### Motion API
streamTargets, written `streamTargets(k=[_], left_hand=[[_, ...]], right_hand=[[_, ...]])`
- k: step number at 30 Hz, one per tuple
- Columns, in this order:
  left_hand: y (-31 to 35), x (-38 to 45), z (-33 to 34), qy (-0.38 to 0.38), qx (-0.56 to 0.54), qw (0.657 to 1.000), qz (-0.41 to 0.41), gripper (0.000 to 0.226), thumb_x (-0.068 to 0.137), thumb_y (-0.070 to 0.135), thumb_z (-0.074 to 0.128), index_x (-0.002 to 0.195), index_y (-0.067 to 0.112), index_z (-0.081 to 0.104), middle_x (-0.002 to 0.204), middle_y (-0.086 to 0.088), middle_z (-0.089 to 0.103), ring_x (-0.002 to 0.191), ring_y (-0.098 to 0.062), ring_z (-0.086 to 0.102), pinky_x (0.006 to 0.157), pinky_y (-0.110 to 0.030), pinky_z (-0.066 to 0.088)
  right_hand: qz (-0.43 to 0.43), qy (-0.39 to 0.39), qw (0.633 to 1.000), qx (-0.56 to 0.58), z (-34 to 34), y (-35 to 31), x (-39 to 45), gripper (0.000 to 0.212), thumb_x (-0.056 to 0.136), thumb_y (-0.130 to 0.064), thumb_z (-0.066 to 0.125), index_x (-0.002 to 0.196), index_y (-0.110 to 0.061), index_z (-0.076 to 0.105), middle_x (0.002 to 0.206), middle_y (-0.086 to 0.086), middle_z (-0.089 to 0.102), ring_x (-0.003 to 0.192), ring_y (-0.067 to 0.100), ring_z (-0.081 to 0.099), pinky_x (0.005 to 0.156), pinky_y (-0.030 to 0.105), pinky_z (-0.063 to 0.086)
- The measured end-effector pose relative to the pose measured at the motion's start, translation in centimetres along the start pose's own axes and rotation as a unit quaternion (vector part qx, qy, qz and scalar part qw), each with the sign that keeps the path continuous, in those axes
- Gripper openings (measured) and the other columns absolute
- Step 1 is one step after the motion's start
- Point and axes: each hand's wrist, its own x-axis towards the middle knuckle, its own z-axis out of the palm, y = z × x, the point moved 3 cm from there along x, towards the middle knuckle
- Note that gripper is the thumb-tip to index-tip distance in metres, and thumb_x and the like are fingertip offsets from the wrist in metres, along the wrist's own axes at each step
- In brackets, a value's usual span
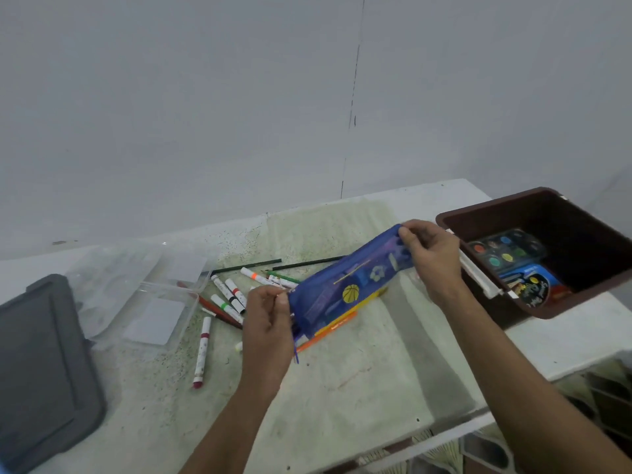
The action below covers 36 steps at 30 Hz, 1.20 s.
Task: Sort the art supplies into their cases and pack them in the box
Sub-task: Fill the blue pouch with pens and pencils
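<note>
I hold a blue mesh pencil pouch (345,285) with a yellow basketball print above the table, tilted up to the right. My left hand (268,314) pinches its lower left end and my right hand (432,256) grips its upper right end. Supplies show faintly through the mesh. Under the pouch lie orange and yellow pencils (333,328). Several white markers (229,295) and dark pencils (251,265) are scattered on the table to the left. The brown box (485,210) at the right holds a paint palette (504,251) and a blue pack (528,283).
A clear plastic case (136,289) lies open at the left, with a grey lid (41,364) beside it near the table's left edge. One red-capped marker (202,354) lies alone toward the front. The table's front edge drops off at the lower right.
</note>
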Motion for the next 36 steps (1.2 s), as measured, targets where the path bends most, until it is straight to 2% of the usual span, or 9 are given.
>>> streamTargets(k=[5,9,11,13,16,20,22,29,36], left_hand=[[5.1,2.8,1.0,0.065,-0.088,0.994,0.01,0.02,0.101,0.028,0.042,0.088,0.038,0.055,0.11,-0.015,0.061,0.1,-0.039,0.062,0.08,-0.061,0.053],[10.3,3.3,6.6,0.08,-0.107,0.991,0.016,0.02,0.097,0.049,0.039,0.094,0.042,0.058,0.11,0.002,0.063,0.106,-0.027,0.062,0.088,-0.053,0.052],[12.4,3.0,11.5,0.04,-0.115,0.992,0.012,0.035,0.093,0.061,0.035,0.108,0.036,0.055,0.11,0.005,0.061,0.103,-0.017,0.063,0.093,-0.045,0.05],[14.2,2.1,16.5,-0.017,-0.08,0.996,0.034,0.035,0.093,0.052,0.047,0.118,0.027,0.048,0.103,0.005,0.06,0.09,-0.01,0.066,0.09,-0.037,0.052],[15.9,0.7,23.4,-0.107,0.134,0.971,0.164,0.05,0.084,0.027,0.069,0.127,0.023,0.044,0.107,0.006,0.053,0.085,0.0,0.055,0.079,-0.01,0.046],[16.2,0.8,30.0,-0.134,0.151,0.957,0.206,0.048,0.079,0.023,0.07,0.122,0.029,0.049,0.101,0.003,0.065,0.097,-0.013,0.061,0.087,-0.028,0.05],[14.8,1.2,32.0,-0.123,0.235,0.95,0.167,0.046,0.082,0.024,0.067,0.125,0.026,0.05,0.103,0.003,0.06,0.098,-0.015,0.058,0.087,-0.025,0.045],[9.0,0.7,34.0,-0.223,0.452,0.862,0.059,0.062,0.084,0.031,0.069,0.137,0.02,0.04,0.136,-0.005,0.049,0.12,-0.021,0.048,0.089,-0.022,0.033],[7.7,0.3,36.0,-0.302,0.601,0.738,0.058,0.054,0.076,0.032,0.077,0.121,0.018,0.05,0.12,-0.005,0.056,0.102,-0.023,0.056,0.082,-0.034,0.048]], right_hand=[[-0.149,-0.013,0.989,0.007,-1.8,-7.8,0.8,0.008,0.09,-0.008,0.063,0.092,-0.015,0.064,0.084,-0.002,0.067,0.073,0.012,0.068,0.065,0.024,0.053],[-0.166,0.031,0.986,-0.006,-5.7,-8.6,3.9,0.014,0.093,-0.013,0.06,0.089,-0.026,0.06,0.089,-0.01,0.063,0.075,0.0,0.062,0.061,0.024,0.049],[-0.134,0.046,0.99,-0.021,-8.8,-6.8,5.9,0.015,0.092,-0.014,0.06,0.087,-0.028,0.062,0.089,-0.009,0.065,0.082,0.006,0.062,0.068,0.027,0.05],[-0.077,0.059,0.995,-0.011,-12.7,-4.7,7.8,0.008,0.09,-0.021,0.061,0.089,-0.028,0.065,0.093,-0.008,0.067,0.087,0.015,0.063,0.076,0.038,0.054],[0.019,-0.02,0.996,-0.083,-19.0,-1.9,10.6,0.021,0.09,-0.033,0.061,0.102,-0.017,0.066,0.103,0.002,0.067,0.088,0.011,0.06,0.083,0.033,0.05],[0.147,-0.206,0.96,-0.12,-24.7,0.7,11.8,0.027,0.096,-0.034,0.052,0.106,-0.014,0.066,0.092,0.0,0.071,0.076,0.01,0.065,0.068,0.026,0.052],[0.176,-0.251,0.942,-0.139,-27.0,1.8,12.6,0.033,0.088,-0.042,0.06,0.11,-0.018,0.065,0.1,0.004,0.071,0.084,0.013,0.067,0.072,0.025,0.052],[0.092,-0.391,0.853,-0.333,-29.2,3.2,14.8,0.055,0.068,-0.043,0.081,0.117,-0.031,0.059,0.109,-0.008,0.065,0.098,0.011,0.063,0.091,0.03,0.051],[0.068,-0.483,0.762,-0.426,-28.1,4.1,14.6,0.045,0.067,-0.035,0.084,0.107,-0.034,0.064,0.107,-0.01,0.064,0.094,0.012,0.061,0.09,0.032,0.05]])
